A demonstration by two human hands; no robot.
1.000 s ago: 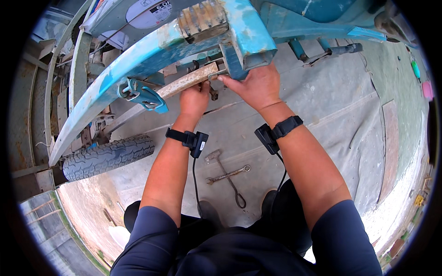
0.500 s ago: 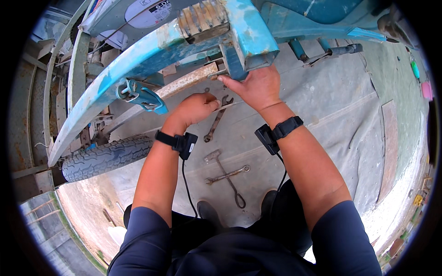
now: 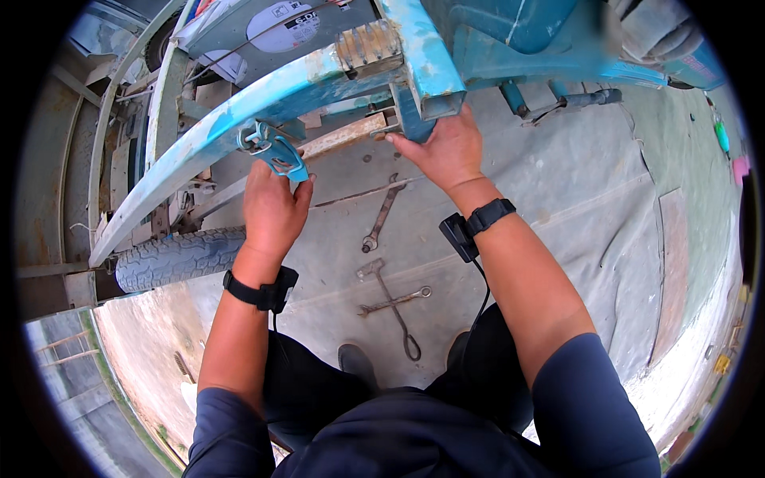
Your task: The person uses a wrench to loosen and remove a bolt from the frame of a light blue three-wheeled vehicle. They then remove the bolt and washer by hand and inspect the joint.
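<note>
My right hand (image 3: 448, 155) is wrapped around the lower part of a blue steel bracket (image 3: 413, 115), just under the open end of a square blue tube (image 3: 442, 105). Its thumb points left along the bracket's edge, and the other fingers are hidden behind it. My left hand (image 3: 275, 209) reaches up beneath a curved blue beam (image 3: 215, 127), close under a blue hinged latch (image 3: 275, 150). The latch and beam hide most of its fingers; the thumb shows beside the latch. A rusty, flaking bar (image 3: 343, 135) runs behind, between both hands.
On the grey ground sheet (image 3: 550, 239) lie an open-end wrench (image 3: 382, 213), a hammer (image 3: 386, 288) and a combination wrench (image 3: 406, 300) crossing its handle. A treaded tyre (image 3: 179, 259) stands at left under the metal frame. A pedal-like rod (image 3: 586, 99) sticks out at upper right.
My left hand has moved left and up, from above the open-end wrench to the blue latch. My right hand stays on the bracket. The view has shifted slightly.
</note>
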